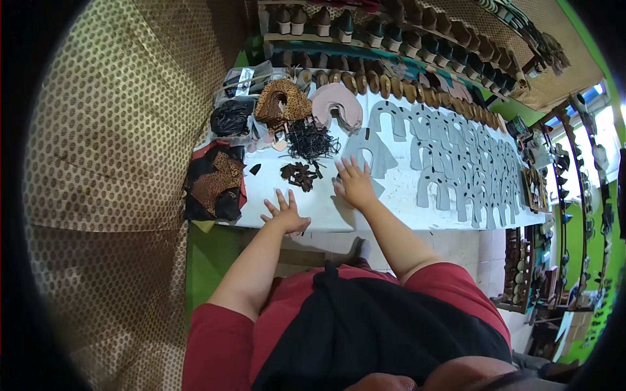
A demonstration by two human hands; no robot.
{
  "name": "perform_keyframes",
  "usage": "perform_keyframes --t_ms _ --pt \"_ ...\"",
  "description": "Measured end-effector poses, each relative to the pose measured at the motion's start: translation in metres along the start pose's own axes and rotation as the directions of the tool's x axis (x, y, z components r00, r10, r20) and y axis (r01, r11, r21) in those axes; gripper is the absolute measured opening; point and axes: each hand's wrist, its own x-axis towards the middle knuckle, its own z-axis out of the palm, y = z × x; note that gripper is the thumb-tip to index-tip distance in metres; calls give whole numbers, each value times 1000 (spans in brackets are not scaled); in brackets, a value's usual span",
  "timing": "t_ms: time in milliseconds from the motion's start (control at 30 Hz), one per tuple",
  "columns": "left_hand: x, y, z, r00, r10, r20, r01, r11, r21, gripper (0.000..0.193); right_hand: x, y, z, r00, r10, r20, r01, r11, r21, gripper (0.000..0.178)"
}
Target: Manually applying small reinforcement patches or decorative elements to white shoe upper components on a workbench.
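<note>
My left hand (285,215) is spread at the front edge of the white table (261,186), with nothing in it. My right hand (357,185) rests with fingers apart on grey arch-shaped shoe pieces (385,156), one of which carries a small dark tab. Between and beyond my hands lies a small pile of dark brown strips (301,176). Behind that sits a tangle of thin black straps (312,139). A stack of leopard-print pieces (297,104) and a stack of pale pink arch-shaped pieces (336,101) stand farther back.
Many grey arch-shaped pieces (443,186) cover the table's right side in overlapping rows. Black and leopard-print scraps (218,182) lie at the left end, near a black plastic bag (231,117). Shoe lasts (391,86) line the back edge; shelves (313,40) rise behind. Patterned cloth (117,130) hangs left.
</note>
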Motion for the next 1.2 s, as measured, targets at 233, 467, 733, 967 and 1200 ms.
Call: perform_keyframes --t_ms 233,467,733,967,1200 --pt "-1 1 -4 1000 -12 17 12 1000 6 126 -21 3 5 964 18 265 -7 999 -40 69" --pt "0 2 -5 999 -19 39 19 1000 9 127 -10 7 12 973 -34 228 44 998 -39 69" --pt "-1 8 -10 996 -52 69 51 999 11 123 35 -32 30 999 -26 46 16 978 208 27" --pt "3 3 -9 996 -38 83 38 999 2 122 50 -66 18 979 138 151 -173 953 248 18" --pt "1 5 -12 996 -18 85 17 1000 5 122 45 -61 47 979 190 75 -204 935 290 15"
